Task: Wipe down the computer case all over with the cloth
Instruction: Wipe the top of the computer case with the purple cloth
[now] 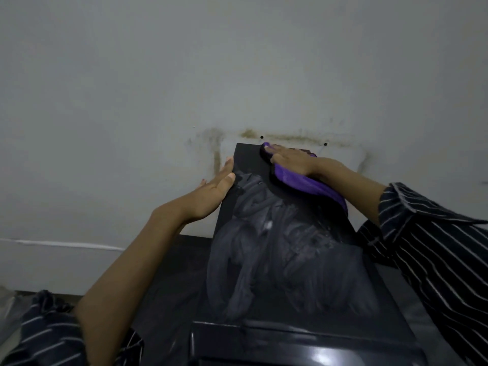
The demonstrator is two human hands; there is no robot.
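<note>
Head camera looks down the length of the black box-shaped computer case [364, 294], whose top panel is smeared with grey wipe streaks [264, 247] along its middle. My right hand [293, 161] lies flat, fingers straight and close together, pressing the soft purple cloth [311, 184] onto the far end of the case's top, toward its right edge. My left hand [214, 188] is open too, palm and straight fingers braced against the case's left side near the far end. I judge the top only partly done. To wipe it well I should press evenly, draw the cloth in overlapping straight strokes from the far end to the near edge, reach the corners, and brace the case so it cannot slide.
</note>
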